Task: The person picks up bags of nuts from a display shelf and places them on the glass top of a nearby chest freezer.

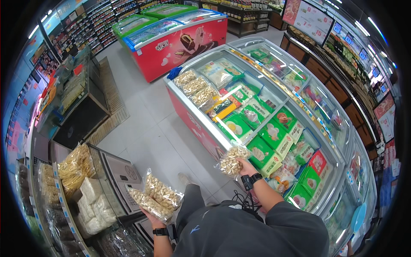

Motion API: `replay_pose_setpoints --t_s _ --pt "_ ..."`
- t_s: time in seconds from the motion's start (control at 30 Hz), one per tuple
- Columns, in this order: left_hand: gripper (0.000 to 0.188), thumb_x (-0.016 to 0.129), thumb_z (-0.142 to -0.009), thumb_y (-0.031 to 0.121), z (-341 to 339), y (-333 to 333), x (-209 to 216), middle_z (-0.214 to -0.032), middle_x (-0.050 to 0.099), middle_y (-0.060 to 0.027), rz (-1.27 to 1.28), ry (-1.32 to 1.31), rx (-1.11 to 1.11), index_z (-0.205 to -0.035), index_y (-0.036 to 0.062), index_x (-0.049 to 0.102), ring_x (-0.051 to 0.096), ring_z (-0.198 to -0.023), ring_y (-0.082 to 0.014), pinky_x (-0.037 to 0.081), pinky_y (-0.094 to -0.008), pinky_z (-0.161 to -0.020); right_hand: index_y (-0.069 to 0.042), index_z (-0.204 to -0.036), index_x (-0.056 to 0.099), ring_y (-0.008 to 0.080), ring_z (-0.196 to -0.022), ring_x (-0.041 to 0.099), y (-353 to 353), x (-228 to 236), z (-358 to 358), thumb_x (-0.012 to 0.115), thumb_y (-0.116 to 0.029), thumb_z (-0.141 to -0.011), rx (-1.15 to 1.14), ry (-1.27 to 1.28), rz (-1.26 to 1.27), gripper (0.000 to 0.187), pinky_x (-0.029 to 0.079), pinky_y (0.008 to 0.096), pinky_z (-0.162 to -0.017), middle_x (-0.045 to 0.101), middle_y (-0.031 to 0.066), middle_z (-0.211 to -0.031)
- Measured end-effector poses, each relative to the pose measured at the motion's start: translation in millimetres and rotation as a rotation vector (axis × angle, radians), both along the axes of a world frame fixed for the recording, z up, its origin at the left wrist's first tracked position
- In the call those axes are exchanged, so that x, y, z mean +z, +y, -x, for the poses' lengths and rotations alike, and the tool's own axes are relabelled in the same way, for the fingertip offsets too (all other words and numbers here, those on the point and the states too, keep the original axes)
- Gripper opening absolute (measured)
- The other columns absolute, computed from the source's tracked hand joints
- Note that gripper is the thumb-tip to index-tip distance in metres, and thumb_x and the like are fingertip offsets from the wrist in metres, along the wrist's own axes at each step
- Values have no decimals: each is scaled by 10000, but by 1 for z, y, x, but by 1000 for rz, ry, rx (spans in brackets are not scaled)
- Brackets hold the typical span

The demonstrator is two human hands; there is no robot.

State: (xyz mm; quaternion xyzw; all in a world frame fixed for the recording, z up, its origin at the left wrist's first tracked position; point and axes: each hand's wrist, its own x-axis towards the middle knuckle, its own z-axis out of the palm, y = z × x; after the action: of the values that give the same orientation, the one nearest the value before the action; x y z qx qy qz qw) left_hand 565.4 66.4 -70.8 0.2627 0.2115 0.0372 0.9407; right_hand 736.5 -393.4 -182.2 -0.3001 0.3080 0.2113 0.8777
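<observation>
My left hand (pixel 153 218) grips two clear plastic bags from their lower side. The upper bag (pixel 160 191) and the lower bag (pixel 145 204) hold tan pieces that look like peanuts in the shell. They lie side by side and touch. My right hand (pixel 245 167) is closed on the edge of another clear bag of pale, nut-like pieces (pixel 233 162), held beside the freezer's near edge. Several similar clear bags (pixel 195 88) rest in a row on the freezer's far left corner. Black straps sit on both wrists.
A chest freezer (pixel 199 132) with glass panels holds green food packs (pixel 274 130). Left of me, a shelf bears bags of yellow dried sticks (pixel 75 162) and white packs (pixel 92 192). A red freezer (pixel 180 47) stands farther off. Between them runs a grey tiled floor (pixel 162 141).
</observation>
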Motion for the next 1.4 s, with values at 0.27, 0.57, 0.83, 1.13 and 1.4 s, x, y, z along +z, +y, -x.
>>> replay_pose_setpoints --t_s 0.27,0.57,0.83,1.13,1.4 --pt "942 365 -779 768 -123 45 10 -1499 246 -99 122 -8 -105 -1461 133 236 302 -1337 -322 283 -492 -1087 38 -1172 411 289 -894 634 72 -8 -108 744 -14 -695 -197 13 452 585 561 422 -753 573 176 -1062" --pt "869 401 -808 710 -256 117 -10 -1454 324 -97 87 -88 -192 -1430 111 298 347 -1299 -306 313 -472 -1071 -1 -1227 392 224 -809 638 129 -5 -242 784 -77 -663 -373 62 731 691 543 354 -655 605 133 -1002" --pt "882 386 -805 730 -351 123 -2 -1430 336 -106 102 -7 -357 -1422 105 306 353 -1281 -315 316 -481 -1060 58 -1275 399 242 -999 568 111 -26 -307 824 -197 -603 -455 36 1064 835 457 333 -864 569 165 -1121" --pt "835 389 -806 708 -421 101 -13 -1407 375 -110 103 71 -432 -1334 63 438 364 -1267 -321 301 -490 -1064 19 -1373 260 261 -970 598 86 -59 -357 831 -128 -646 -546 93 750 936 523 386 -788 541 192 -1142" --pt "719 485 -798 649 -495 69 -7 -1287 511 -78 48 107 -524 -1228 76 542 418 -1225 -285 317 -481 -1055 47 -1201 475 213 -929 611 94 -74 -378 788 -242 -707 -418 142 903 653 492 332 -816 618 123 -1056"
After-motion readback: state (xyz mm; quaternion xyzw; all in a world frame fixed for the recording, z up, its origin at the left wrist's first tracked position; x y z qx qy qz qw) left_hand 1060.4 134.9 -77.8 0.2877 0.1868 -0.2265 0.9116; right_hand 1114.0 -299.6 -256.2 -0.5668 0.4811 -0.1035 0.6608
